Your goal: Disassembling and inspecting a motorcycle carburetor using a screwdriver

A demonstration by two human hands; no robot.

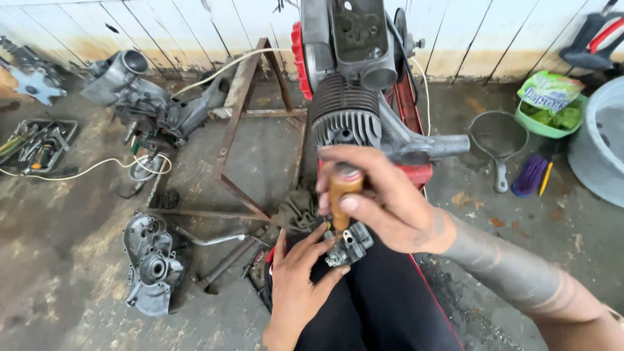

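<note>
Gripping a wooden-handled screwdriver [342,195], right hand [383,201] is closed around the handle, thumb across it, tool upright with tip down into a small metal part [349,246]. Left hand [300,281] pinches that part from the left, fingers curled on it, holding it over the person's lap on dark trousers [377,305]. Just behind the hands: finned engine [344,114] on a red frame. Left on the concrete floor [65,260]: engine casing [151,263], another engine block [146,107], tray of tools [36,146]. Right: strainer pan [499,140], green bowl [546,120], purple brush [532,174].
</note>
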